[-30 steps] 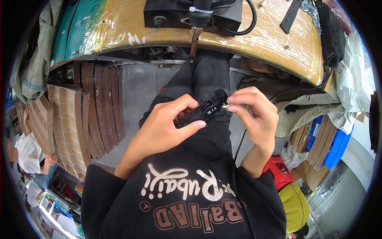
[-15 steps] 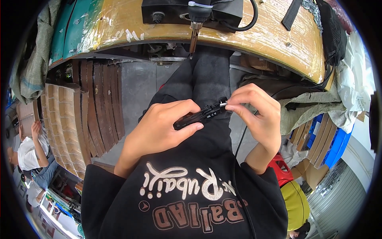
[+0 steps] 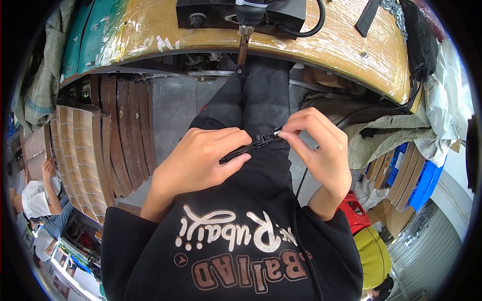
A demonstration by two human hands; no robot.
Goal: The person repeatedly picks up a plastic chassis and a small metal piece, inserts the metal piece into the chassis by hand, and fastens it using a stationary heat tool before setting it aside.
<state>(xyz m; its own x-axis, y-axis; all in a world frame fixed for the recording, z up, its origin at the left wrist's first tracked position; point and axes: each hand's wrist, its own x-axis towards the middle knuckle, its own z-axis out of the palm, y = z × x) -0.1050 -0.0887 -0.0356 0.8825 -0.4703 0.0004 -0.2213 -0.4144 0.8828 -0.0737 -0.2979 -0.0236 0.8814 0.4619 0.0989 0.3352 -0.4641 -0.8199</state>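
Observation:
My left hand (image 3: 201, 158) is closed around a narrow black plastic part (image 3: 257, 143) with small raised features along its edge, held over my lap. Its rear portion is hidden in the palm. At the far right end of that part, the thumb and index finger of my right hand (image 3: 321, 148) pinch a small silvery piece (image 3: 277, 132). The piece touches the black part; whether it is fixed to it I cannot tell. Above my hands, a tool with a metal tip (image 3: 244, 46) hangs point down over the table's edge.
A wooden table (image 3: 145, 35) with a black box (image 3: 213, 15) on it curves across the top. Stacked divided cardboard trays (image 3: 80, 155) stand at the left. A sack (image 3: 389, 135), blue bins (image 3: 427, 183) and a red stool (image 3: 353, 213) are at the right. Other people sit far left.
The black part has turned in my left hand, so its printed face no longer shows. My right hand has shifted slightly left, still pinching at the end.

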